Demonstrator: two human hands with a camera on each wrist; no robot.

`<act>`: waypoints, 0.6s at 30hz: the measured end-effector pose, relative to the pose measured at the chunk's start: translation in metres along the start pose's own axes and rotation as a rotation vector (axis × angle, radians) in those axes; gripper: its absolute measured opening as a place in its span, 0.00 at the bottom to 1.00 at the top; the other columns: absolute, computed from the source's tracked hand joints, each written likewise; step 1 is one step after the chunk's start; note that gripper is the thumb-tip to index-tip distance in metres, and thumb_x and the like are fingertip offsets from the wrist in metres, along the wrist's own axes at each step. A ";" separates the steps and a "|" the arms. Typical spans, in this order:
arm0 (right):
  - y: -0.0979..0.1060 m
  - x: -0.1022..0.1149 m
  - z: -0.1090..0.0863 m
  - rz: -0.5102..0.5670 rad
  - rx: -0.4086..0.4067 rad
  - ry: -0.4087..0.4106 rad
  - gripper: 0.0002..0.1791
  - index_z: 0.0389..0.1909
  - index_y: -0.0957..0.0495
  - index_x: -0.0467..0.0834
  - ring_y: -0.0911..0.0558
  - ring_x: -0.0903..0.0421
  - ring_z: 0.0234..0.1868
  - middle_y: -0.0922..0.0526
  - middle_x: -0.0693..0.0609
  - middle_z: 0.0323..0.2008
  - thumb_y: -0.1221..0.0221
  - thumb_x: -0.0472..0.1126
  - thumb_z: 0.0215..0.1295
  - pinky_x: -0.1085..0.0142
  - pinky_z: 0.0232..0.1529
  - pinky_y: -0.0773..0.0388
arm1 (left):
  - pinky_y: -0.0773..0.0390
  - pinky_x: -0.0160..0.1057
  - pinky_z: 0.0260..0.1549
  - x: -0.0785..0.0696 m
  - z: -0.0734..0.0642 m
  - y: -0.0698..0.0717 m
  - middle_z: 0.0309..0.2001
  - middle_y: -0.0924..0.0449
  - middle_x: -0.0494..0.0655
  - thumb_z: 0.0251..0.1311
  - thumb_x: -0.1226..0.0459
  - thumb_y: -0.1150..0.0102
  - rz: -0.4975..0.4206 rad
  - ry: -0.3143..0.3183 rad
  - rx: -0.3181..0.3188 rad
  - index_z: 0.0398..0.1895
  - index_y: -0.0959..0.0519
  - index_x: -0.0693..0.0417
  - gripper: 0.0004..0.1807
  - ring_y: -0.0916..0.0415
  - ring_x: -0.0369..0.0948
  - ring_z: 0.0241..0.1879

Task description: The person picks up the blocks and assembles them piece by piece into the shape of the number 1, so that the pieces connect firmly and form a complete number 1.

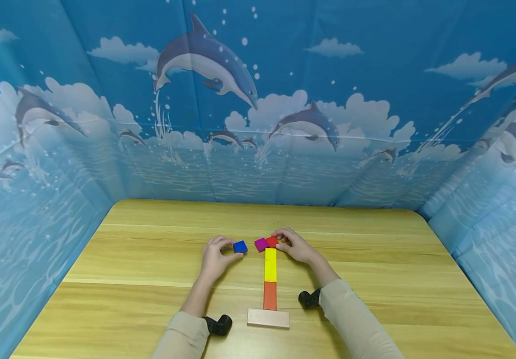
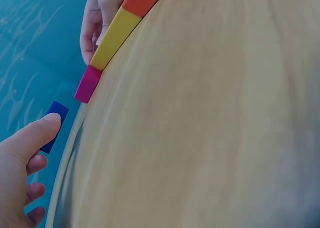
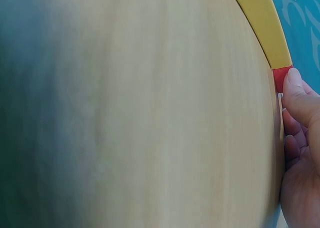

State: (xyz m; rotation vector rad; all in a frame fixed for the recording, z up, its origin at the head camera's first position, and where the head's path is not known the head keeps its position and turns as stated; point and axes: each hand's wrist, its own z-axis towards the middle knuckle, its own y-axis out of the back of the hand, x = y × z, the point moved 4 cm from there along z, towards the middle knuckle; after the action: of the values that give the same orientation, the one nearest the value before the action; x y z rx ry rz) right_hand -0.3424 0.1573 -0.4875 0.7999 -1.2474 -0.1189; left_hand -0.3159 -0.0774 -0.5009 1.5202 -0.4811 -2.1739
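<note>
My left hand [image 1: 215, 257] pinches a blue block [image 1: 240, 247] between thumb and fingers, to the left of a row of blocks. In the left wrist view the thumb lies across the blue block [image 2: 56, 119]. With thumb and fingers, my right hand [image 1: 297, 246] grips a red block [image 1: 272, 242] at the row's far end. A magenta block [image 1: 261, 245] sits tilted against the red one's left side. Below these two lies a long yellow block [image 1: 270, 265], then an orange-red block [image 1: 269, 296], both in line toward me. A plain wooden block [image 1: 268, 318] lies crosswise at the near end.
The wooden table [image 1: 128, 259] has its far edge against a blue curtain [image 1: 258, 169] printed with dolphins. Black devices [image 1: 219, 325] sit at both wrists, beside the light sleeves [image 1: 181, 335].
</note>
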 end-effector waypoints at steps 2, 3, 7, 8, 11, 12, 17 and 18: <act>0.002 0.010 -0.002 0.012 0.007 -0.004 0.16 0.52 0.31 0.29 0.33 0.44 0.43 0.30 0.36 0.43 0.49 0.29 0.64 0.54 0.45 0.34 | 0.40 0.52 0.50 -0.001 0.000 -0.002 0.35 0.21 0.44 0.38 0.59 0.26 0.001 -0.006 0.009 0.34 0.18 0.56 0.18 0.31 0.45 0.39; 0.003 0.015 -0.003 0.013 0.013 -0.009 0.16 0.51 0.32 0.29 0.33 0.44 0.43 0.30 0.35 0.43 0.49 0.28 0.64 0.53 0.45 0.34 | 0.40 0.52 0.50 -0.002 0.000 -0.003 0.35 0.21 0.44 0.38 0.59 0.26 0.004 -0.008 0.014 0.34 0.18 0.56 0.18 0.31 0.44 0.39; 0.005 0.019 -0.004 0.005 0.023 -0.020 0.16 0.52 0.32 0.28 0.32 0.43 0.43 0.31 0.35 0.43 0.49 0.29 0.64 0.55 0.46 0.34 | 0.42 0.54 0.53 -0.004 0.001 -0.007 0.33 0.21 0.43 0.38 0.59 0.26 0.013 -0.027 0.030 0.34 0.18 0.56 0.17 0.29 0.44 0.37; 0.005 0.017 -0.003 0.005 0.023 -0.018 0.15 0.51 0.32 0.28 0.32 0.44 0.43 0.31 0.35 0.43 0.49 0.28 0.64 0.55 0.45 0.34 | 0.43 0.54 0.54 -0.004 0.001 -0.009 0.33 0.21 0.43 0.38 0.59 0.26 0.015 -0.033 0.035 0.33 0.18 0.56 0.17 0.28 0.43 0.37; 0.001 0.004 0.000 0.001 0.009 -0.012 0.15 0.52 0.31 0.30 0.32 0.45 0.43 0.30 0.37 0.43 0.49 0.30 0.64 0.56 0.44 0.34 | 0.43 0.54 0.55 -0.005 0.001 -0.013 0.33 0.21 0.43 0.38 0.59 0.26 0.031 -0.048 0.051 0.33 0.18 0.55 0.17 0.28 0.43 0.36; 0.000 -0.001 0.001 -0.004 0.005 -0.010 0.15 0.52 0.31 0.31 0.32 0.46 0.43 0.30 0.38 0.43 0.49 0.30 0.64 0.57 0.44 0.34 | 0.43 0.55 0.55 -0.005 0.001 -0.014 0.33 0.21 0.43 0.38 0.59 0.27 0.034 -0.052 0.056 0.33 0.18 0.55 0.16 0.27 0.43 0.36; -0.002 -0.018 0.005 -0.020 -0.001 -0.010 0.16 0.52 0.30 0.35 0.33 0.50 0.42 0.30 0.43 0.43 0.48 0.34 0.65 0.59 0.44 0.33 | 0.40 0.52 0.51 -0.006 0.002 -0.020 0.33 0.21 0.43 0.38 0.59 0.26 0.041 -0.054 0.073 0.33 0.17 0.55 0.17 0.29 0.43 0.38; -0.002 -0.019 0.005 -0.021 -0.001 -0.009 0.15 0.52 0.30 0.36 0.33 0.50 0.42 0.30 0.44 0.42 0.48 0.34 0.65 0.59 0.44 0.33 | 0.39 0.51 0.49 -0.007 0.002 -0.021 0.33 0.21 0.43 0.38 0.59 0.26 0.041 -0.054 0.076 0.33 0.17 0.55 0.17 0.30 0.43 0.38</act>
State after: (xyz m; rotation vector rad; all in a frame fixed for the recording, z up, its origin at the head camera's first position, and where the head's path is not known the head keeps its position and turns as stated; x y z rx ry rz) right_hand -0.3528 0.1628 -0.5037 0.8127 -1.2481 -0.1401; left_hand -0.3187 -0.0562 -0.5058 1.4807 -0.6139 -2.1924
